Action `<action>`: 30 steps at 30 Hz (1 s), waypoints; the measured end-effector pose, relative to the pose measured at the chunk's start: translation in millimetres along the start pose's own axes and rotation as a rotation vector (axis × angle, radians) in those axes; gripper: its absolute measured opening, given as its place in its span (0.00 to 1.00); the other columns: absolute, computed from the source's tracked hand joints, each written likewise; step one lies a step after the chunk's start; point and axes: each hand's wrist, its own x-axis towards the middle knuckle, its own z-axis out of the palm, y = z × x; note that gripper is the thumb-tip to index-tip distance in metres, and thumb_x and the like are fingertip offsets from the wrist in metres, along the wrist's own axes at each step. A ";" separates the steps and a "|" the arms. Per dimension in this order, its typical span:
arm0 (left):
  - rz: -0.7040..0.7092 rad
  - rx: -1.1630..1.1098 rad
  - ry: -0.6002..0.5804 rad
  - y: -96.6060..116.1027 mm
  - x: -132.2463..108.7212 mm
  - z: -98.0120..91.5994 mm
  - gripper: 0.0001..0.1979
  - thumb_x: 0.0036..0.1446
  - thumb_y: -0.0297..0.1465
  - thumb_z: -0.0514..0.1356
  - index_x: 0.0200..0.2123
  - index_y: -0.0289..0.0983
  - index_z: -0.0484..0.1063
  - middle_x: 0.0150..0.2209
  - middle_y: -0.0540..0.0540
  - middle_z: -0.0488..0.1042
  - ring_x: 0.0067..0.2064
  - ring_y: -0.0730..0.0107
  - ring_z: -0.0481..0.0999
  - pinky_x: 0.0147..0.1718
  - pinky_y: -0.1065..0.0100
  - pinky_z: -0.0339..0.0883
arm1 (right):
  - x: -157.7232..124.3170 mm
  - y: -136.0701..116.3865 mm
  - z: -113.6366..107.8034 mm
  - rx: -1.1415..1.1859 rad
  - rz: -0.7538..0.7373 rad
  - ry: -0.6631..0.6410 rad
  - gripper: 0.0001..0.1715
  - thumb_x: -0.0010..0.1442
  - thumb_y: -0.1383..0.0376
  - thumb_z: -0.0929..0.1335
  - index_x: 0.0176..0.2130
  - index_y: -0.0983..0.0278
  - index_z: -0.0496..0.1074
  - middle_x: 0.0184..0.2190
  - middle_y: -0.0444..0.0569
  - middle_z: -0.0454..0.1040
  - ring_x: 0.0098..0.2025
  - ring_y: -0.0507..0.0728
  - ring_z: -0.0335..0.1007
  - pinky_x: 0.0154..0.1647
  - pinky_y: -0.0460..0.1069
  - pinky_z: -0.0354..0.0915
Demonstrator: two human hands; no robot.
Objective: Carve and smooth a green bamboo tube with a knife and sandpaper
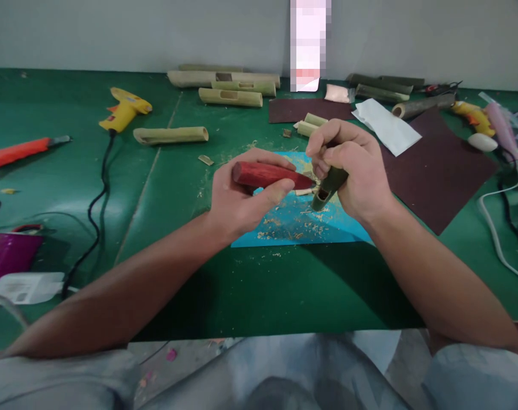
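Note:
My left hand [241, 196] is closed around the red wooden handle of a carving tool [267, 175], which points right. Its short dark tip is close to the notched end of a green bamboo tube [333, 182]; whether the two touch I cannot tell. My right hand [357, 165] grips that tube, tilted with its cut opening toward me, and the fingers hide its upper part. Below both hands lies a blue sheet [271, 230] sprinkled with pale shavings [284, 222].
Cut bamboo pieces [231, 98] line the back of the green table [250, 296]. Dark brown sandpaper [438, 171] and a white paper [389, 126] lie right. On the left are a yellow glue gun [124, 111] with a trailing cord, a bamboo tube [171, 135] and a red-orange cutter [19, 154].

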 end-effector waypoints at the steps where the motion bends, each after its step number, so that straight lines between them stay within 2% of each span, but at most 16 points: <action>1: 0.041 -0.051 0.030 -3.4 -0.2 1.4 0.11 0.61 0.43 0.62 0.42 0.43 0.76 0.37 0.47 0.81 0.39 0.63 0.81 0.35 0.61 0.76 | 0.0 0.3 0.1 0.004 -0.004 0.008 0.11 0.50 0.71 0.64 0.26 0.59 0.74 0.19 0.42 0.60 0.23 0.53 0.53 0.23 0.50 0.51; 4: 0.210 -0.105 0.079 -7.5 0.8 2.5 0.11 0.58 0.40 0.67 0.41 0.42 0.78 0.37 0.48 0.81 0.36 0.67 0.80 0.36 0.63 0.76 | 0.3 1.2 -0.6 0.010 -0.004 0.015 0.09 0.51 0.70 0.65 0.27 0.59 0.74 0.19 0.41 0.61 0.22 0.53 0.53 0.22 0.49 0.50; 7: 0.314 -0.092 0.020 -2.7 1.6 -0.3 0.13 0.54 0.35 0.69 0.44 0.40 0.78 0.38 0.48 0.81 0.35 0.69 0.80 0.35 0.67 0.77 | 0.3 1.7 -1.4 0.011 -0.012 0.032 0.09 0.52 0.70 0.65 0.27 0.59 0.74 0.18 0.40 0.61 0.22 0.53 0.53 0.23 0.50 0.51; 10: 0.258 -0.046 -0.046 5.1 0.8 -4.2 0.12 0.56 0.34 0.68 0.44 0.43 0.78 0.40 0.49 0.81 0.36 0.68 0.81 0.36 0.66 0.77 | -0.3 2.1 -1.0 -0.019 0.001 0.020 0.08 0.52 0.69 0.65 0.28 0.58 0.73 0.18 0.40 0.62 0.21 0.53 0.53 0.23 0.49 0.54; 12: 0.238 -0.015 -0.038 9.7 0.8 -6.1 0.11 0.57 0.34 0.67 0.44 0.44 0.78 0.40 0.49 0.81 0.37 0.67 0.81 0.36 0.65 0.77 | -0.4 2.5 -0.5 -0.025 0.008 -0.009 0.07 0.52 0.68 0.65 0.28 0.57 0.73 0.17 0.39 0.62 0.20 0.53 0.53 0.23 0.49 0.54; 16: 0.292 0.037 -0.010 14.7 3.9 -6.0 0.10 0.55 0.32 0.68 0.41 0.40 0.78 0.36 0.49 0.81 0.34 0.70 0.80 0.33 0.67 0.75 | 1.0 3.6 -0.6 0.019 -0.033 -0.036 0.10 0.53 0.71 0.64 0.29 0.60 0.74 0.15 0.39 0.61 0.19 0.53 0.53 0.22 0.49 0.52; 19: 0.239 0.088 0.020 10.6 5.9 -2.3 0.07 0.56 0.34 0.68 0.38 0.41 0.78 0.35 0.50 0.80 0.34 0.70 0.79 0.33 0.65 0.75 | 2.0 3.3 -1.3 0.014 -0.041 -0.049 0.12 0.52 0.72 0.63 0.29 0.60 0.74 0.15 0.39 0.61 0.19 0.53 0.53 0.22 0.50 0.51; 23: 0.285 0.048 0.058 -2.4 5.1 2.1 0.07 0.56 0.34 0.69 0.36 0.39 0.75 0.32 0.52 0.79 0.31 0.72 0.78 0.28 0.67 0.73 | 1.4 0.8 -1.8 -0.067 0.016 -0.034 0.10 0.51 0.70 0.64 0.27 0.56 0.73 0.16 0.40 0.61 0.20 0.54 0.53 0.23 0.50 0.55; 30: 0.158 0.040 0.034 -1.4 0.9 3.0 0.06 0.57 0.33 0.67 0.38 0.41 0.77 0.34 0.50 0.81 0.35 0.66 0.80 0.34 0.63 0.76 | 0.3 -0.7 -0.6 -0.074 0.020 0.013 0.10 0.51 0.69 0.64 0.27 0.56 0.72 0.16 0.40 0.59 0.20 0.54 0.51 0.24 0.50 0.54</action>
